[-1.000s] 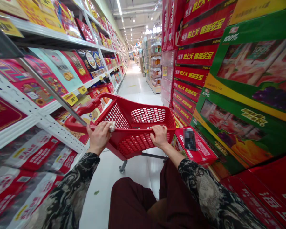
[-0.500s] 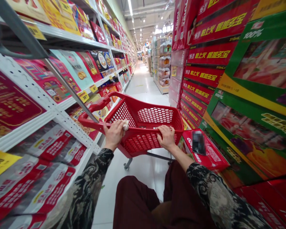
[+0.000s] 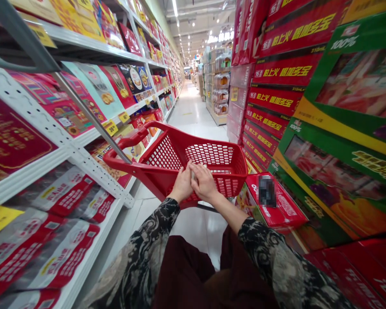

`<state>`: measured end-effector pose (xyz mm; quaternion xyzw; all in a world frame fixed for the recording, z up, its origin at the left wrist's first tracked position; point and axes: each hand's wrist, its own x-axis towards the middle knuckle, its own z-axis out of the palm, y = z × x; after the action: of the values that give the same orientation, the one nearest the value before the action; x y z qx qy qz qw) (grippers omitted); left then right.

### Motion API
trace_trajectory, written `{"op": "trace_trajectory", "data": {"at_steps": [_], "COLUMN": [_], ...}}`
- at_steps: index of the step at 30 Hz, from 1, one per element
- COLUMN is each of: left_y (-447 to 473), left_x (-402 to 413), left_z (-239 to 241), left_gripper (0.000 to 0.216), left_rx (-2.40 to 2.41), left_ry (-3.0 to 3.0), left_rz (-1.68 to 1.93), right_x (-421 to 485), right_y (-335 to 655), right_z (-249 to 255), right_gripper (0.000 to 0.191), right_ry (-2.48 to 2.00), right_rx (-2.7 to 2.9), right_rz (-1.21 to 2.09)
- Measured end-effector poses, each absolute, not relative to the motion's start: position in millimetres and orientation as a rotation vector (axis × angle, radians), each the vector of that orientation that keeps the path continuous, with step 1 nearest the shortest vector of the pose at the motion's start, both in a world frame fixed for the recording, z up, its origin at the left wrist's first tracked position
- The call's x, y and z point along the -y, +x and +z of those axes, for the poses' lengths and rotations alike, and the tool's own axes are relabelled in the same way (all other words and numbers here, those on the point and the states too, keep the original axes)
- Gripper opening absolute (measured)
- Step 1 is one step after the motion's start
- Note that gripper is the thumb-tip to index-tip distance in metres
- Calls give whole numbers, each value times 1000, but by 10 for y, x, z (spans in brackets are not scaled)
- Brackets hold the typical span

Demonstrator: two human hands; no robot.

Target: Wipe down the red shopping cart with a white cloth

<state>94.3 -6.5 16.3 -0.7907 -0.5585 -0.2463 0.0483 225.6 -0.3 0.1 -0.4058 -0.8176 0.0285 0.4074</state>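
A red shopping basket cart [image 3: 218,137] with perforated walls stands in front of my knees. My left hand [image 3: 182,184] and my right hand [image 3: 203,182] meet over the middle of its near rim, fingers bent and pressed together. A small pale bit, apparently the crumpled tissue [image 3: 205,166], peeks out by the right knuckles; most of it is hidden between the hands. The right fingers partly cover the left ones. From the cart's left end a metal pole [image 3: 90,116] slants up to a grey handle [image 3: 28,47].
Shelves of packaged food [image 3: 96,92] line the left side, close to the cart. Stacked red drink cartons [image 3: 276,101] and green boxes [image 3: 328,163] crowd the right. A red box [image 3: 286,208] lies low beside the cart. Ahead, the tiled aisle [image 3: 189,107] runs between displays.
My left hand, with the crumpled tissue, has moved right along the rim, and my right hand has come left to meet it. The cart has shifted slightly in view.
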Motion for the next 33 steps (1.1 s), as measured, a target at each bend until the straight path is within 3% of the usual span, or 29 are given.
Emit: {"op": "trace_trajectory", "data": {"at_steps": [7, 16, 22, 26, 33], "left_y": [626, 752, 818, 809, 801], "left_x": [183, 197, 220, 244, 237], "left_z": [259, 186, 208, 226, 195], "left_gripper": [57, 51, 51, 51, 51], "left_rx": [1676, 1696, 1725, 1715, 1720], "left_ry": [-2349, -2267, -2253, -2247, -2208], "left_rz": [-363, -416, -408, -364, -348], "right_x": [-129, -73, -45, -101, -87], "right_y": [2329, 3452, 3195, 2973, 3606], "right_z": [-118, -391, -338, -309, -521], "right_gripper": [33, 33, 45, 39, 43], "right_ry": [-1111, -1334, -1230, -1224, -1266], "right_rx": [2124, 1869, 1944, 2004, 1917], "right_rz": [-44, -230, -209, -221, -283]}}
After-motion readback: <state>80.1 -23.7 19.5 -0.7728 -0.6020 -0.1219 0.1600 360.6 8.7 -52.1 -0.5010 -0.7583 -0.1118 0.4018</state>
